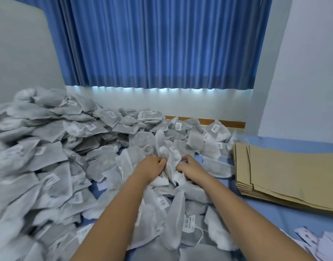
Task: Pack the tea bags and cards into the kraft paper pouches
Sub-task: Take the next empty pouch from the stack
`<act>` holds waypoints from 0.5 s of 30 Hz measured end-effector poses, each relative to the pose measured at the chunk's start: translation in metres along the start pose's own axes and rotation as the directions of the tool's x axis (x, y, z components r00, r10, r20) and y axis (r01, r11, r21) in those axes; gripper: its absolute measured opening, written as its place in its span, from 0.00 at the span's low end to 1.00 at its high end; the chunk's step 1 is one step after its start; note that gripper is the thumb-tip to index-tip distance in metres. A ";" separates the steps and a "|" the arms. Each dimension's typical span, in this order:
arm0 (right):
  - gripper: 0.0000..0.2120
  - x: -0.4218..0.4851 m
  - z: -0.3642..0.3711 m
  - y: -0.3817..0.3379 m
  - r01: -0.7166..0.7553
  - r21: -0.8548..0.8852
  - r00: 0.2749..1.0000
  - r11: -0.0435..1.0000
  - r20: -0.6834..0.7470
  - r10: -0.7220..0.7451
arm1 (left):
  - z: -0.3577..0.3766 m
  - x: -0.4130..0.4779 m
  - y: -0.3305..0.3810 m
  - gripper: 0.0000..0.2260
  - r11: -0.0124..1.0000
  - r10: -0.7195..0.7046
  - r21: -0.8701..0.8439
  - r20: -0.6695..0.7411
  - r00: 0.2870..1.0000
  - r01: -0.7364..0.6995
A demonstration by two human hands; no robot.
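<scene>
Head view: left hand and right hand, fingers curled on an upright bunch of tea bags amid the pile on the counter; pouches stacked flat rightward, nearer the right hand; cards at near right.

Even, cool, fairly bright light; a white glow leaks under the curtain hem at twelve o'clock; shadows are soft; the tea bags toward nine o'clock smear with motion blur; wide-angle bending bows the edges.
</scene>
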State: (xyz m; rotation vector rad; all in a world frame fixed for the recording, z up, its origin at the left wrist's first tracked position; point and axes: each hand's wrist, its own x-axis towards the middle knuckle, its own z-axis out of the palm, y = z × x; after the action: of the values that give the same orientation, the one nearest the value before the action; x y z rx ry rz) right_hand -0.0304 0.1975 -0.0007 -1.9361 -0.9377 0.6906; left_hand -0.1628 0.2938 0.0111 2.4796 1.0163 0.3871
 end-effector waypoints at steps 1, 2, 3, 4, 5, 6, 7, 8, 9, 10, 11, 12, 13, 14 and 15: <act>0.25 -0.001 0.002 -0.004 0.005 0.052 0.999 0.999 -0.052 -0.002 | -0.006 -0.003 0.000 0.19 0.999 0.012 0.031 0.000 1.000 -0.012; 0.28 -0.001 0.004 -0.009 0.033 0.085 0.995 0.996 -0.099 -0.024 | -0.013 -0.005 0.000 0.17 0.998 0.024 0.063 -0.007 1.000 -0.023; 0.29 0.000 0.007 -0.014 0.075 0.102 0.989 0.992 -0.132 -0.061 | -0.019 -0.006 -0.001 0.16 0.995 0.034 0.095 -0.021 0.999 -0.032; 0.30 0.001 0.011 -0.021 0.120 0.104 0.983 0.987 -0.153 -0.103 | -0.024 -0.006 -0.003 0.14 0.992 0.044 0.119 -0.038 0.998 -0.039; 0.29 0.002 0.016 -0.028 0.159 0.089 0.976 0.983 -0.164 -0.142 | -0.029 -0.005 -0.006 0.11 0.989 0.055 0.137 -0.053 0.997 -0.048; 0.29 0.005 0.021 -0.035 0.192 0.063 0.969 0.979 -0.170 -0.179 | -0.033 -0.004 -0.011 0.09 0.987 0.060 0.154 -0.070 0.996 -0.049; 0.28 0.008 0.026 -0.041 0.220 0.036 0.963 0.975 -0.167 -0.212 | -0.037 -0.002 -0.016 0.09 0.984 0.061 0.171 -0.095 0.994 -0.044; 0.28 0.013 0.031 -0.048 0.245 0.021 0.959 0.969 -0.152 -0.239 | -0.043 0.002 -0.023 0.10 0.982 0.061 0.185 -0.131 0.989 -0.036; 0.28 0.019 0.037 -0.056 0.267 0.019 0.956 0.963 -0.128 -0.263 | -0.049 0.006 -0.033 0.11 0.980 0.058 0.198 -0.178 0.982 -0.022; 0.28 0.026 0.042 -0.064 0.293 0.025 0.952 0.956 -0.105 -0.289 | -0.055 0.011 -0.043 0.13 0.978 0.048 0.210 -0.232 0.971 0.002; 0.29 0.034 0.048 -0.072 0.321 0.034 0.944 0.947 -0.087 -0.317 | -0.061 0.016 -0.054 0.14 0.975 0.031 0.219 -0.289 0.957 0.035; 0.30 0.042 0.055 -0.080 0.347 0.045 0.936 0.937 -0.078 -0.343 | -0.067 0.020 -0.065 0.14 0.973 0.013 0.222 -0.330 0.944 0.064; 0.31 0.049 0.062 -0.087 0.370 0.052 0.928 0.928 -0.068 -0.366 | -0.072 0.024 -0.076 0.14 0.972 -0.002 0.218 -0.347 0.938 0.082; 0.32 0.057 0.071 -0.093 0.392 0.052 0.920 0.919 -0.053 -0.389 | -0.075 0.027 -0.085 0.14 0.973 -0.012 0.210 -0.346 0.938 0.090; 0.33 0.065 0.081 -0.099 0.409 0.049 0.912 0.911 -0.035 -0.408 | -0.078 0.028 -0.092 0.14 0.973 -0.012 0.212 -0.342 0.940 0.089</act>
State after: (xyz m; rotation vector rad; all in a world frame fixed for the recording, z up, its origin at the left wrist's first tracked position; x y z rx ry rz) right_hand -0.0888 0.3221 0.0390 -1.6208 -1.2479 0.4400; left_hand -0.2301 0.3954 0.0366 2.6363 1.3229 0.7413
